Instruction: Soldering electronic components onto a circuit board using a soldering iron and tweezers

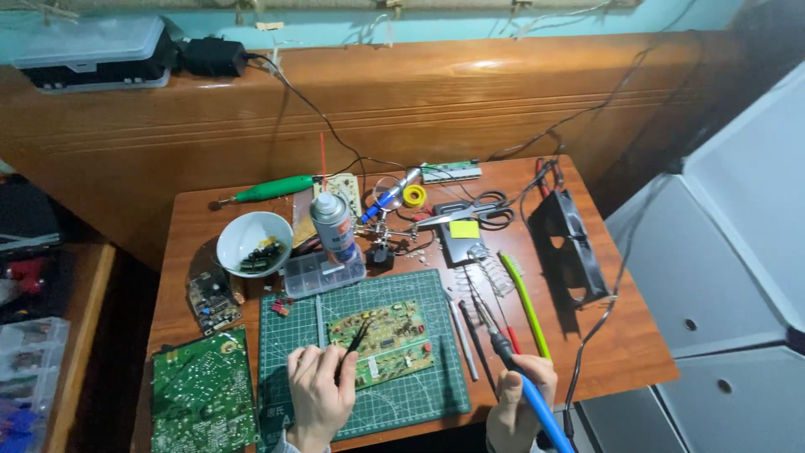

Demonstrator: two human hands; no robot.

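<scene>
While left hand (317,393) pinches thin black tweezers (355,341), right hand (520,401) grips blue-handled soldering iron (513,362)

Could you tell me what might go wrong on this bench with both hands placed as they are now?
The right hand holds a blue soldering iron with its tip near the green brush and loose cables, which could scorch. The left hand holds tweezers on the circuit board, which lies unclamped on the cutting mat and could slide.

Home electronics repair bench — wooden table (620,335) with cutting mat (419,394), circuit boards (381,342), soldering iron (520,373), spray can (333,225), parts box (323,273).
</scene>
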